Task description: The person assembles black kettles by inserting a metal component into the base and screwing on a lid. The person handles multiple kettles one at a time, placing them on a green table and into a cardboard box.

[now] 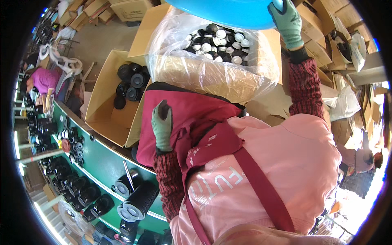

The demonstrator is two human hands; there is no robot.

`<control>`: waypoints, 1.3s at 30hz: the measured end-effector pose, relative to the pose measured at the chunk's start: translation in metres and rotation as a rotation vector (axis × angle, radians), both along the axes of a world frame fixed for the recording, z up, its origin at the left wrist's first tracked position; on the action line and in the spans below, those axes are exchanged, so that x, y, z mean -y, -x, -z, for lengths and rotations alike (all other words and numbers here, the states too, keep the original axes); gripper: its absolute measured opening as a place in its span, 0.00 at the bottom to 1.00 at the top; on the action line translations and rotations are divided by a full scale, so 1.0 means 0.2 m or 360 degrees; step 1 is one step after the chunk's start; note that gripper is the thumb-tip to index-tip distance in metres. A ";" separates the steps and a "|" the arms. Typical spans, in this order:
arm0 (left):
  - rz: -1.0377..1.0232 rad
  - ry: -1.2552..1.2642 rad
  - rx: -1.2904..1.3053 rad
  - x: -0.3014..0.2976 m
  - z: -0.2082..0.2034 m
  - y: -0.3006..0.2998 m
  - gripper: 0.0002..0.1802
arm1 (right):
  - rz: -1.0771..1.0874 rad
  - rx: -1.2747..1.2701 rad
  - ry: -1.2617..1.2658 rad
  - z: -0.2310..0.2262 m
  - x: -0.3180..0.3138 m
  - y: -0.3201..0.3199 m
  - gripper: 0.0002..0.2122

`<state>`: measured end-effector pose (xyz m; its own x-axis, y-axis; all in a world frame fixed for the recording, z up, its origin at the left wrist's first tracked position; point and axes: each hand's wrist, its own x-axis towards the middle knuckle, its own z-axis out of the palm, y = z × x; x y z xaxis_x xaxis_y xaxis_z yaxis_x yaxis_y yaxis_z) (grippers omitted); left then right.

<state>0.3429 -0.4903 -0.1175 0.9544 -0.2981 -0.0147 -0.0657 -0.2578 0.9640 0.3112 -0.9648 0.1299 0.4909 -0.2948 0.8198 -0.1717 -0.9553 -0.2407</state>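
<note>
My right hand (287,25), in a grey-green glove, is closed on the rim of a large blue plastic basin (228,13) at the top of the view. Below the basin stands a cardboard box lined with clear plastic (204,77), holding many black and white round caps (220,41). My left hand (163,126), gloved the same way with dark fingertips, hovers in front of my dark red apron (192,102). Its fingers are loosely bent and apart, and I see nothing in them. Left of it, an open cardboard box (108,110) contains several black round parts (132,79).
Along the left runs a green workbench (108,157) with black cylinders (141,200) and small round parts (73,143) on it. A person in purple (45,79) works at the far left. Stacked cartons (316,38) and plastic bags (345,102) crowd the right side.
</note>
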 end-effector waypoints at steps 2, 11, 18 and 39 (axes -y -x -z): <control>0.0164 -0.0203 0.0241 0.20 0.02 -0.10 0.20 | 0.0142 -0.0245 0.0140 0.05 0.12 0.07 0.28; 0.0315 -0.1447 0.0887 0.91 0.13 -0.83 0.24 | -0.0307 -0.1042 -0.0141 0.82 0.02 -0.16 0.35; 0.0492 -0.1022 0.0892 1.25 0.16 -1.15 0.44 | -0.0199 -0.0890 -0.0626 0.94 0.13 -0.10 0.40; 0.0553 -0.1025 0.0866 1.40 0.36 -1.38 0.44 | -0.0118 -0.1013 -0.0153 1.37 0.47 -0.34 0.34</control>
<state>0.6197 -0.7707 -0.1887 0.7365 -0.6601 0.1479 -0.6436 -0.6164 0.4537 0.3799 -1.0590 -0.1436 0.8940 -0.2992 0.3334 -0.2435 -0.9493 -0.1989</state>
